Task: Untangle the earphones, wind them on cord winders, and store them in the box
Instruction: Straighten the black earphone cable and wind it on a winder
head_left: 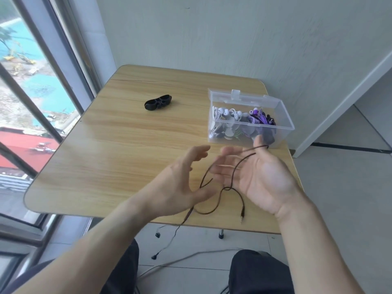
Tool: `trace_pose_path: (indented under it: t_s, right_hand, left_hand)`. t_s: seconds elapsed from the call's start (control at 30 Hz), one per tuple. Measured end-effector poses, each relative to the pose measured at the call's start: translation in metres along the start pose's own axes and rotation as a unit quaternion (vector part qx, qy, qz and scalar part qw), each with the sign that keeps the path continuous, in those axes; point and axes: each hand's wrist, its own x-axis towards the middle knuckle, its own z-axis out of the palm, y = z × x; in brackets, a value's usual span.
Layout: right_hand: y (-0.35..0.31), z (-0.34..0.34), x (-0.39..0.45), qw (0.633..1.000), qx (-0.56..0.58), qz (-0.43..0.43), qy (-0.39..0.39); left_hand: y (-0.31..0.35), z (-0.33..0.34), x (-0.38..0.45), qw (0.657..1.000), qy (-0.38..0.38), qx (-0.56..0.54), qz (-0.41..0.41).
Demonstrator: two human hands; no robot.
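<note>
Your right hand (pixel 257 177) is palm-up, fingers spread, dark earphone cord (pixel 220 193) draped across it; left hand (pixel 180 183) loosely apart, cord by its thumb. Black cord winder (pixel 158 102) upper centre, clear box (pixel 250 118) right.

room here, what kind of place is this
Probably an upper-floor room in a high building, set up as a plain work spot: a small wooden table against a bare wall, a tall window looking down on a construction site.
</note>
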Motion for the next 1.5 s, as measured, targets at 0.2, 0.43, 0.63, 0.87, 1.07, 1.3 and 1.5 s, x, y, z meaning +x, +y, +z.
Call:
trace_pose_path:
  t_s: [0.2,0.43,0.63,0.87,1.07,1.3,1.5]
  right_hand:
    - [0.002,0.010,-0.001,0.999,0.010,-0.013,-0.048]
    - [-0.018,-0.026,-0.006,0.964,-0.163,-0.168,0.123]
    - [-0.021,-0.041,-0.011,0.882,-0.379,-0.133,0.248]
    - [-0.033,-0.054,-0.019,0.731,-0.546,-0.069,0.402]
    - [-0.028,-0.047,-0.013,0.909,-0.329,-0.013,0.254]
    - [-0.016,-0.017,-0.016,0.958,-0.259,-0.100,-0.069]
    - [-0.011,-0.015,-0.017,0.941,-0.257,-0.126,-0.180]
  left_hand:
    - [0.017,0.011,0.007,0.996,-0.011,-0.086,0.005]
    - [0.014,-0.020,0.001,0.990,-0.101,-0.083,-0.058]
    - [0.011,-0.029,0.001,0.983,0.014,-0.168,-0.068]
    - [0.000,-0.049,0.005,0.954,0.021,-0.263,-0.143]
    - [0.007,-0.039,-0.003,0.972,-0.146,-0.052,-0.177]
    - [0.006,0.000,0.001,0.992,0.092,0.086,-0.003]
    - [0.012,0.011,0.005,0.991,0.110,0.041,0.064]
